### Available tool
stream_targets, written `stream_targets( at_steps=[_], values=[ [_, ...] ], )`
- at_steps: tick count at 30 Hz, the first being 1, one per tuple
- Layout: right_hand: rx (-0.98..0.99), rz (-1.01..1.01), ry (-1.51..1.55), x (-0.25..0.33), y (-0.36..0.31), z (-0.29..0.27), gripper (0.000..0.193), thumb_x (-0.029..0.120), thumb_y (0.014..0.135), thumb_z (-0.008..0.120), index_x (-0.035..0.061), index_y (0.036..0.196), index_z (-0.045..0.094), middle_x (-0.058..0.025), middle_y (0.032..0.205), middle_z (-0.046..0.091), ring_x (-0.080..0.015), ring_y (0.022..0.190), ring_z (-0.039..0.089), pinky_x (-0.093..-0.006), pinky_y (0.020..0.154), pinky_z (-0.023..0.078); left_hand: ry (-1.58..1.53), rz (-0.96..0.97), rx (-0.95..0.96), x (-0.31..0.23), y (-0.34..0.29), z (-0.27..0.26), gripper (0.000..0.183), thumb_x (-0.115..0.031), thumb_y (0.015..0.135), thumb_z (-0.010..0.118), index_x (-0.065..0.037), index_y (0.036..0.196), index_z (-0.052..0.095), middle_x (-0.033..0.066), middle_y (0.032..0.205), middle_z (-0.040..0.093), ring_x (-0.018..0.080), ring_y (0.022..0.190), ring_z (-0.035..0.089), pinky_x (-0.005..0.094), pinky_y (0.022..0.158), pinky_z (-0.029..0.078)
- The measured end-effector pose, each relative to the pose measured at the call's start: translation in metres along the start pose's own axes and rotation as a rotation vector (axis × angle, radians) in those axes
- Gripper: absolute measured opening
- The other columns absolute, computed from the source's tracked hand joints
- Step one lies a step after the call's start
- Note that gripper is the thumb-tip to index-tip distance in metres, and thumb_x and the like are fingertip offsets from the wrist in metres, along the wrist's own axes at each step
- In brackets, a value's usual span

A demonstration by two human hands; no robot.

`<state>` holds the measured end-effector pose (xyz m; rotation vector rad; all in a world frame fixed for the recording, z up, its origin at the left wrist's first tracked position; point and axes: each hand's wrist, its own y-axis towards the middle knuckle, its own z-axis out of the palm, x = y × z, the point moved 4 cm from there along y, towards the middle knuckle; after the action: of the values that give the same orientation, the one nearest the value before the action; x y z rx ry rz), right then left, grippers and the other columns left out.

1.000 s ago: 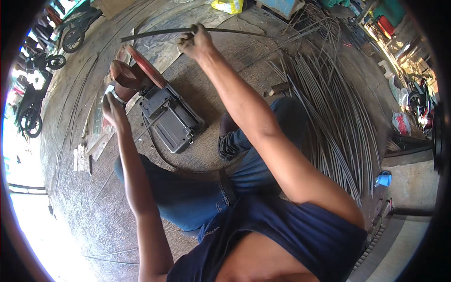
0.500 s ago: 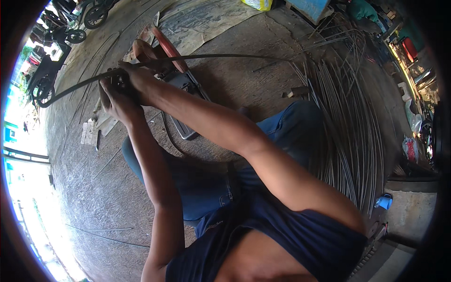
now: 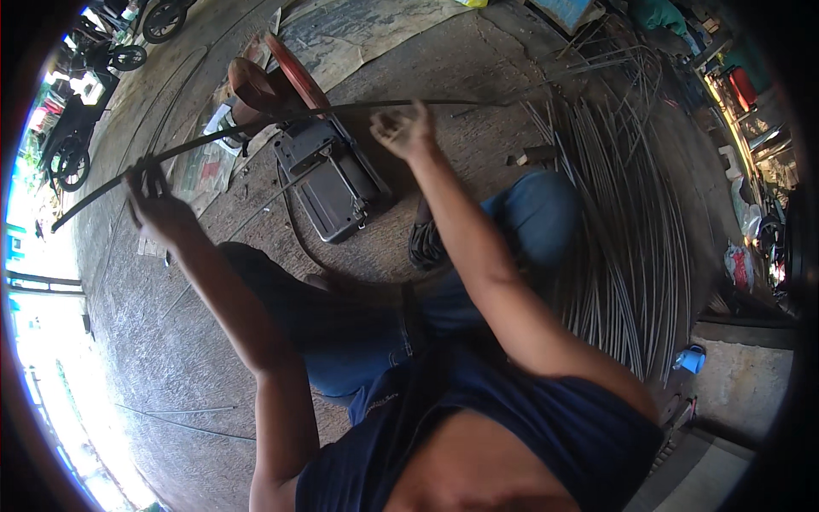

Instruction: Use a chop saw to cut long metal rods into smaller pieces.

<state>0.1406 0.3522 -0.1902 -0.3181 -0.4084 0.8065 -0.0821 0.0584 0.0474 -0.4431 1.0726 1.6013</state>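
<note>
Gripping the dark rod (image 3: 226,133) near one end, the left hand (image 3: 162,212) is apparently bearing its weight, while the right hand (image 3: 408,136) is hanging open beside it, contact unclear.

We cannot tell whether the blurred right hand (image 3: 404,132) touches the metal rod (image 3: 341,107), whose far end we lose near the pile of rods (image 3: 614,222). The rod hides a strip of the cutting machine (image 3: 334,188). We see the yellow bag (image 3: 473,2) and blue box (image 3: 570,12) cut by the upper edge.
</note>
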Motion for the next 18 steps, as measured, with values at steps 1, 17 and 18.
stream_targets(
  at_steps=[1, 17, 18],
  values=[
    [-0.055, -0.04, 0.093, 0.012, 0.003, -0.013, 0.061, 0.05, 0.092, 0.042, -0.0051, 0.12, 0.04, -0.0261, 0.12, 0.046, -0.0359, 0.109, 0.051, -0.0518, 0.092, 0.042, 0.012, 0.033, -0.012, -0.009, 0.011, -0.017, 0.032, -0.012, 0.091, 0.05, 0.011, 0.112, 0.051, 0.0243, 0.11, 0.057, 0.0339, 0.104, 0.059, 0.0377, 0.093, 0.052],
    [0.224, -0.456, -0.322, 0.084, 0.064, -0.054, 0.03, 0.016, 0.094, 0.052, -0.004, 0.116, 0.055, -0.0211, 0.114, 0.06, -0.0309, 0.104, 0.059, -0.0411, 0.092, 0.05, 0.859, 0.556, 0.368, 0.041, 0.172, -0.203, 0.033, -0.019, 0.094, 0.05, 0.0, 0.121, 0.053, 0.013, 0.117, 0.059, 0.0223, 0.108, 0.058, 0.0303, 0.094, 0.047],
    [0.158, -0.752, -0.661, 0.136, 0.066, -0.071, 0.035, 0.017, 0.093, 0.053, -0.0076, 0.117, 0.053, -0.0188, 0.12, 0.056, -0.0303, 0.108, 0.055, -0.0376, 0.097, 0.046, 0.465, 0.217, 0.279, 0.072, 0.173, -0.19, 0.033, -0.015, 0.091, 0.054, -0.001, 0.121, 0.053, 0.0113, 0.12, 0.057, 0.0203, 0.11, 0.055, 0.03, 0.095, 0.045]
  ],
)
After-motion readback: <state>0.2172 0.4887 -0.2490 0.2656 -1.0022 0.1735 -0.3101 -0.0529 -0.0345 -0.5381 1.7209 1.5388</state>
